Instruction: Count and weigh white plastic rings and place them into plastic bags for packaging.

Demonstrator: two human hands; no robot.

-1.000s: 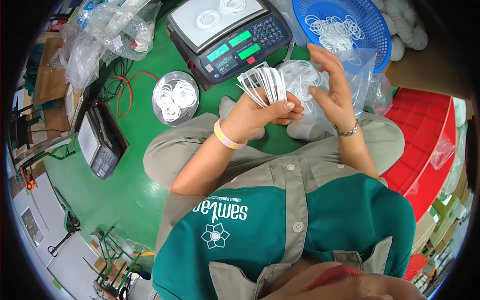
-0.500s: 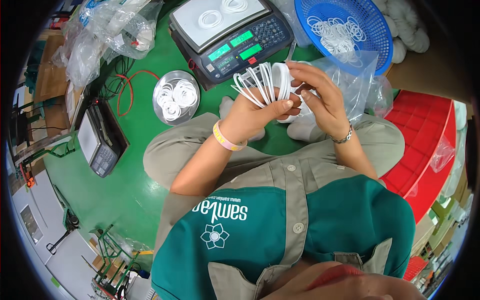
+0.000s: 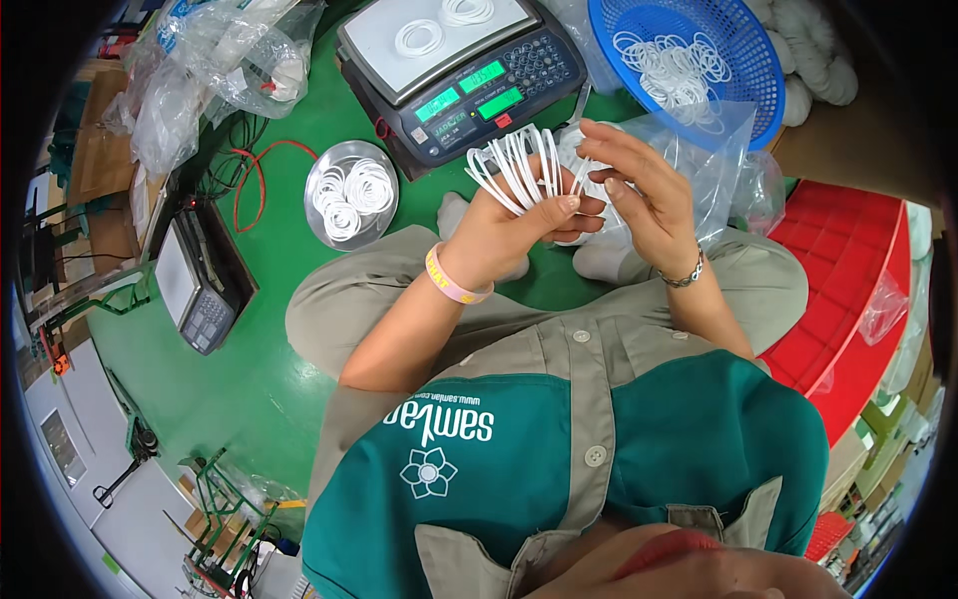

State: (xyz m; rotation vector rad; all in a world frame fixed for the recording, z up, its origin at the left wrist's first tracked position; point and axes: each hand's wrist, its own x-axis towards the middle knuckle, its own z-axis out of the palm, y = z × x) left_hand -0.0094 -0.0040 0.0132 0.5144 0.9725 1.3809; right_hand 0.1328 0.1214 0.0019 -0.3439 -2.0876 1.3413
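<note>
A fanned row of thin white rings (image 3: pixel 514 172) stands up from my left hand (image 3: pixel 504 230), whose thumb and fingers are closed round their lower ends. My right hand (image 3: pixel 649 200) is at the right end of this row, its bent thumb and fingers at the last few rings; the exact grip is partly hidden. Just beyond both hands is a dark counting scale (image 3: pixel 469 130) with lit green displays, and two coils of white rings (image 3: pixel 419 38) lie on its plate. A round metal dish (image 3: pixel 387 222) holds several bundles of similar rings to the left.
At the far right, a blue plastic basket (image 3: pixel 766 110) contains loose white rings. Clear plastic bags (image 3: pixel 733 150) lie below it. A second scale (image 3: pixel 205 309) sits on the green floor (image 3: pixel 190 419) at left, near a red cable (image 3: pixel 261 180). Something red and ribbed (image 3: pixel 833 260) is at right.
The thick bunch at the row's right end has thinned, with only a few rings now between my hands. My right fingers have shifted slightly; my left hand is nearly still.
</note>
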